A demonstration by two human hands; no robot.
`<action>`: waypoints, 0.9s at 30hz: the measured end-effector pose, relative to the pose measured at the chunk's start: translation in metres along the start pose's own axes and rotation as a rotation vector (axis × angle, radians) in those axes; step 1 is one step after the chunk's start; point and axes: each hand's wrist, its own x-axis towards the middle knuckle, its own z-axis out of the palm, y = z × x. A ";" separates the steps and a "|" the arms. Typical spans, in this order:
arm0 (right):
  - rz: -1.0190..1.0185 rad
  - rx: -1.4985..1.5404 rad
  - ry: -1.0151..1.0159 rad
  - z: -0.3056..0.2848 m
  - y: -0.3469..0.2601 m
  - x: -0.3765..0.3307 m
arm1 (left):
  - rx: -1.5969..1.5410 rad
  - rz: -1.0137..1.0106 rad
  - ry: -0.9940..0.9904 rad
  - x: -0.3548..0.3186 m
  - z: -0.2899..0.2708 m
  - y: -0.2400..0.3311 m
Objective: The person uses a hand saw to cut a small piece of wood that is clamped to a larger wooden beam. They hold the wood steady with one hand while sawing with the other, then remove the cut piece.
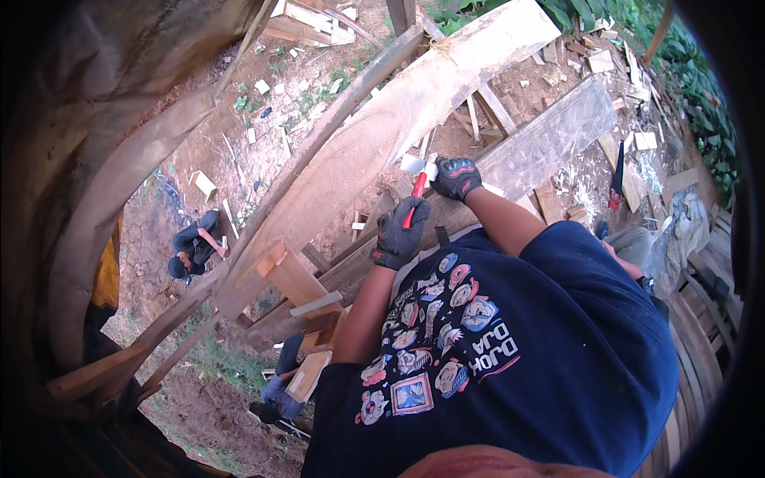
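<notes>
My left hand (pixel 401 233), in a dark glove, is closed round the red handle of a small hand tool (pixel 419 186). A pale flat head (pixel 412 163) shows at the tool's far end; its exact kind is not clear. Just right of it, my gloved right hand (pixel 457 178) has its fingers curled beside a small whitish piece (pixel 431 170), which it seems to grip. Both hands are over the near edge of the workbench, between a long pale plank (pixel 358 159) and a weathered grey board (pixel 550 143).
Wooden boxes (pixel 293 275) stand left of my left arm. A red-handled saw (pixel 615 197) lies at the right among offcuts. One person (pixel 195 243) crouches at the left, another (pixel 283 386) is at the lower left, and a third (pixel 629 247) is partly hidden at the right.
</notes>
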 end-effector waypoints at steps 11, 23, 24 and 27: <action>0.128 0.089 0.099 -0.018 0.013 0.016 | 0.053 0.119 -0.071 0.038 -0.006 0.046; 0.143 0.082 0.068 -0.022 0.007 0.013 | 0.037 0.164 -0.035 -0.032 -0.051 0.055; 0.128 0.057 0.071 -0.018 0.010 0.015 | 0.047 0.166 -0.026 -0.038 -0.053 0.049; 0.123 0.066 0.057 -0.019 0.010 0.015 | 0.060 0.161 -0.015 -0.047 -0.059 0.039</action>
